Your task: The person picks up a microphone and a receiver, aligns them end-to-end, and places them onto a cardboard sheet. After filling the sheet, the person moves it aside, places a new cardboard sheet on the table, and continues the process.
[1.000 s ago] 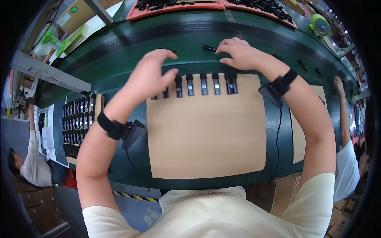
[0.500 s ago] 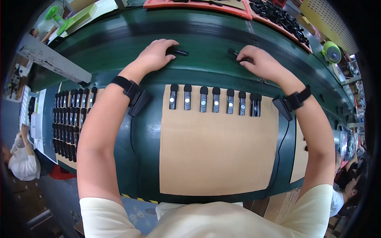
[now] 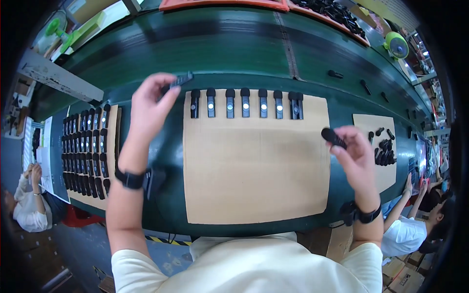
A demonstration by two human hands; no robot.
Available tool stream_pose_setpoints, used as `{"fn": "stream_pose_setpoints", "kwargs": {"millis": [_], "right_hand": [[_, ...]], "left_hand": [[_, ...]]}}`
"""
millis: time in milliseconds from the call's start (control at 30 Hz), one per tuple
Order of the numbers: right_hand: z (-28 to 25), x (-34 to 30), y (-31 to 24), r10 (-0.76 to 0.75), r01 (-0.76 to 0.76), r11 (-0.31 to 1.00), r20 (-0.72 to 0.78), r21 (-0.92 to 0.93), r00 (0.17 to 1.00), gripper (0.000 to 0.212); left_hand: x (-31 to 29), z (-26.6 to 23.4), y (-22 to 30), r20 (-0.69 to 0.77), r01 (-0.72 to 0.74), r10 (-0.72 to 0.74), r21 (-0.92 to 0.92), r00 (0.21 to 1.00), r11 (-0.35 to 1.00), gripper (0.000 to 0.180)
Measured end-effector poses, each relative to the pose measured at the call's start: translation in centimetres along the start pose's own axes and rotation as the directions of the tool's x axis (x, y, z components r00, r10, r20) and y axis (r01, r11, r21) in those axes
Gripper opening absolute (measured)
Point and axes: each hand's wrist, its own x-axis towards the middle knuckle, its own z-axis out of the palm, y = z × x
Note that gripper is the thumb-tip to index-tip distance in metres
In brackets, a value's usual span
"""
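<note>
My left hand (image 3: pixel 152 102) is closed on a small black microphone (image 3: pixel 183 79), held above the green belt at the far edge of the cardboard sheet (image 3: pixel 256 171). Between thumb and fingers, my right hand (image 3: pixel 358 155) grips another small black microphone (image 3: pixel 334 138). Its rounded dark foam tip points up and left over the sheet's right edge. Along the far side of that sheet lies a row of several matching microphones (image 3: pixel 245 103), foam tips away from me, most with a pale round spot. The two at the row's right end touch.
A board (image 3: pixel 118 141) full of microphones in rows lies at left, near a metal post (image 3: pixel 63 78). More microphones lie loose on a smaller cardboard (image 3: pixel 371 122) at right and on the belt (image 3: pixel 220 44). Red trays (image 3: pixel 224 5) line the far side. People sit at both sides.
Both hands have lifted microphones off the belt and drawn back toward me. My right hand came much nearer, beside the sheet; my left moved left. The view shifted, showing more at right.
</note>
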Motion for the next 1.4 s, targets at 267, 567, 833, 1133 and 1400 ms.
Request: {"fn": "stream_pose_setpoints", "kwargs": {"millis": [267, 567, 833, 1133, 1400], "right_hand": [[4.0, -6.2, 0.8, -0.095, 0.096, 0.993, -0.021, 0.073, 0.995, 0.027], [7.7, -6.6, 0.5, -0.352, 0.353, 0.936, 0.079, 0.013, 0.933, 0.028], [8.0, -7.1, 0.5, -0.406, 0.405, 0.914, 0.058, 0.03, 0.912, 0.028], [7.5, -7.3, 0.9, -0.41, 0.411, 0.912, 0.066, 0.002, 0.91, 0.026], [7.0, -7.3, 1.1, -0.417, 0.413, 0.909, 0.076, 0.054, 0.906, 0.024]], "left_hand": [[-14.2, 2.1, 8.1, 0.047, 0.173, -0.166, -0.265, 0.985, 0.949, 0.03], [-17.0, 5.9, 11.2, 0.187, 0.012, 0.017, -0.151, 0.982, 0.988, 0.026], [-17.3, 6.8, 11.4, 0.26, -0.031, 0.064, -0.127, 0.964, 0.991, 0.024], [-17.6, 7.4, 11.3, 0.247, -0.012, 0.05, -0.154, 0.968, 0.988, 0.024], [-17.0, 7.7, 11.9, 0.249, -0.073, 0.083, -0.051, 0.965, 0.996, 0.026]]}}
